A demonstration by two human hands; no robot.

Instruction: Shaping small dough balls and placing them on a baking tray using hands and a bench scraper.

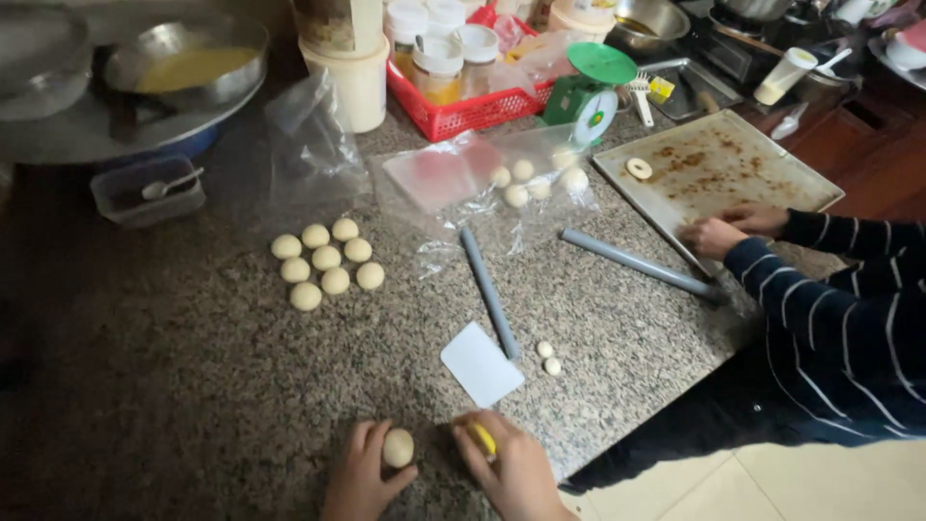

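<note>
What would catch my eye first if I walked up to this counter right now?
Probably the cluster of pale dough balls laid out in rows on the speckled granite counter, left of centre. At the bottom edge, the left hand cups one more dough ball, while the right hand grips something yellow. At right, a person in a striped sleeve touches a greasy baking tray.

Dim overall, light coming from upper right. Metal baking tray [772,178] catches brightest patch, mild glare. Left side of tabletop [174,386] falls into heavy shadow, far left corner nearly black. My fingers [371,453] at bottom edge soft, slightly blurred. Whole frame grainy, compressed; fine detail smeared. Wide lens bends edges outward. Floor tiles [820,482] pale, washed.
</note>
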